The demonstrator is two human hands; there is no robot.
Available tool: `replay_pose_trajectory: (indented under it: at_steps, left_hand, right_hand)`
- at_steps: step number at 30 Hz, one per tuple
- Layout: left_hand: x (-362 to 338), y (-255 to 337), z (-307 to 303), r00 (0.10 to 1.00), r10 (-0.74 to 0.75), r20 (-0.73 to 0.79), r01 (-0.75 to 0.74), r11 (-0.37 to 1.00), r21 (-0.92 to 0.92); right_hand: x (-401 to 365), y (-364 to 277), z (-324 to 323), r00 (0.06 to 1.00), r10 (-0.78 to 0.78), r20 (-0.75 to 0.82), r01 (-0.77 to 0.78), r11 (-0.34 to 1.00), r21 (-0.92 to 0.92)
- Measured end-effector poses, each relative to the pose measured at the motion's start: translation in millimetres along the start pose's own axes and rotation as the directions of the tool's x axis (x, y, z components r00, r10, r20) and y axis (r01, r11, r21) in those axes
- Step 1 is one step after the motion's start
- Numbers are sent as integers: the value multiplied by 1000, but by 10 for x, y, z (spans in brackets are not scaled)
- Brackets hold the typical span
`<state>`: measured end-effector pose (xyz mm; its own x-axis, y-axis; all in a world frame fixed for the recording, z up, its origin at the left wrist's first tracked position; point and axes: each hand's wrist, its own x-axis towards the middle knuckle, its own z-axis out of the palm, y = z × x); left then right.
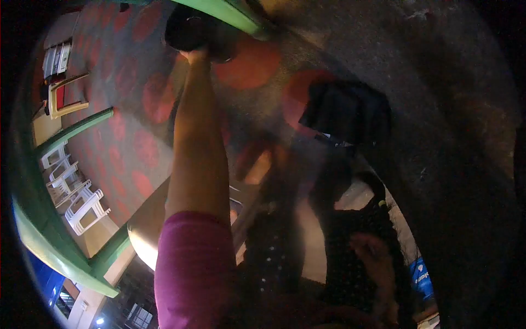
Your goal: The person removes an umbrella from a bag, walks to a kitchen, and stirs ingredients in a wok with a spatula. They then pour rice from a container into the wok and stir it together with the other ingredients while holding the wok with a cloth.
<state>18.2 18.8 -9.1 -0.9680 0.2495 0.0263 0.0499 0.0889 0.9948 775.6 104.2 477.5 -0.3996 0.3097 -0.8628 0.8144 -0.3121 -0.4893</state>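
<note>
My left arm, in a purple sleeve [195, 257], stretches away over the floor. At its far end my left hand [194, 56] is at a black rounded object [186, 30], which hides most of the fingers; the hand looks closed on it. My right hand [375, 255] rests low at the right in deep shade, over dark dotted clothing [348, 236]. Its fingers are loosely bent and apart, with nothing visible in them. Ahead of the lap is a black boxy thing [350, 112] with a pale strip along its lower edge.
Green bars [74, 131] run along the left side. Beyond them stand stacked white plastic chairs [85, 208] and a cream chair [60, 101]. The grey floor [126, 98] has red round patches. A blue printed packet [421, 279] lies at the lower right.
</note>
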Motion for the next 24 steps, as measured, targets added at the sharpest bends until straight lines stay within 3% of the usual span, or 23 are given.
replay_pose_trajectory:
  at_steps: [2, 5, 6, 8, 10, 11, 12, 14, 15, 17, 20, 21, 23, 24]
  left_hand:
    - [-34, 341, 107, 998, 50, -46, -48, 997, 58]
    - [-491, 1107, 268, 954, 272, -123, -223, 923, 314]
    - [-778, 1464, 438, 947, 317, -48, -278, 888, 366]
    - [-1526, 2117, 771, 941, 187, 283, -280, 899, 337]
    - [-2351, 2584, 1212, 781, -15, 624, -220, 929, 298]
    - [-2701, 2664, 1430, 687, -85, 721, -202, 931, 303]
    - [-3024, 2679, 1620, 629, -147, 764, -191, 923, 335]
    - [-3527, 2555, 1962, 660, -229, 715, -200, 864, 462]
    - [-3769, 2433, 2126, 712, -259, 653, -202, 815, 543]
    - [-4257, 2173, 2519, 787, -344, 511, -141, 707, 693]
    - [-4620, 2018, 2871, 627, -606, 490, 120, 695, 709]
    - [-4698, 1856, 2927, 626, -608, 489, 128, 699, 704]
    - [-4765, 1538, 2943, 703, -623, 343, 243, 664, 707]
    - [-4741, 1499, 2875, 702, -629, 334, 253, 659, 708]
  right_hand:
    - [35, 107, 15, 996, -83, 28, 85, 994, -68]
    - [-10, 387, 26, 994, -100, 41, 105, 985, -140]
    - [27, 573, 40, 991, -126, 35, 127, 992, -21]
    - [-45, 543, 95, 989, -146, 31, 142, 985, 97]
    - [-65, 255, 204, 993, -97, -73, 112, 960, 256]
    - [-64, 159, 186, 992, -76, -105, 105, 945, 309]
    - [-3, 129, 52, 999, -23, 44, 1, 890, 455]
    - [40, 189, -11, 981, 10, 195, -122, 812, 571]
    - [78, 296, 26, 985, 30, 169, -78, 955, 286]
    - [87, 253, 48, 989, 45, 138, -41, 999, -36]
    - [34, -73, 64, 991, 32, 130, -26, 998, -51]
    - [5, -90, 50, 991, -33, 129, 46, 994, -96]
    - [-34, -123, 95, 986, -96, 133, 115, 983, -145]
    - [-26, -120, 187, 996, -74, 45, 76, 996, -46]
